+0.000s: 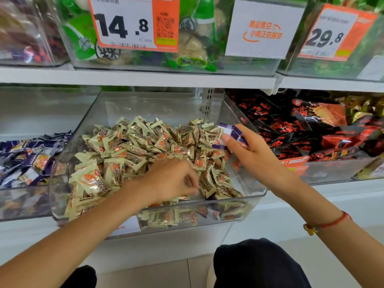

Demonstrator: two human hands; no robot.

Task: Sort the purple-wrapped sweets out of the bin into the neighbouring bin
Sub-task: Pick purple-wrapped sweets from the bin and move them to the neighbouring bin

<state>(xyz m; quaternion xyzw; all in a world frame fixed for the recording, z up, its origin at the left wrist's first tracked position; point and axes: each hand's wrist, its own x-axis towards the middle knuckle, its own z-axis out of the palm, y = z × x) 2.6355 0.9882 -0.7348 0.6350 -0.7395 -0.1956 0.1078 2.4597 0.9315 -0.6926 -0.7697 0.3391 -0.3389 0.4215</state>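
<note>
A clear plastic bin (245, 201) in the middle holds a heap of cream-and-gold wrapped sweets (133, 146). My right hand (249, 151) is raised over the bin's right side and grips a few purple-wrapped sweets (230, 133) between thumb and fingers. My left hand (172, 179) reaches into the front of the heap, its fingers curled down among the cream sweets; what it pinches cannot be seen. Dark purple wrappers (209, 210) show low down behind the bin's front wall. The neighbouring bin on the left (25, 196) holds purple-wrapped sweets (25, 156).
Black-and-red snack packs (301, 129) fill the bin on the right. Above, a white shelf (145, 79) carries clear bins with green packs and price tags (133, 23). My dark-clad knees (259, 265) are at the bottom, over a tiled floor.
</note>
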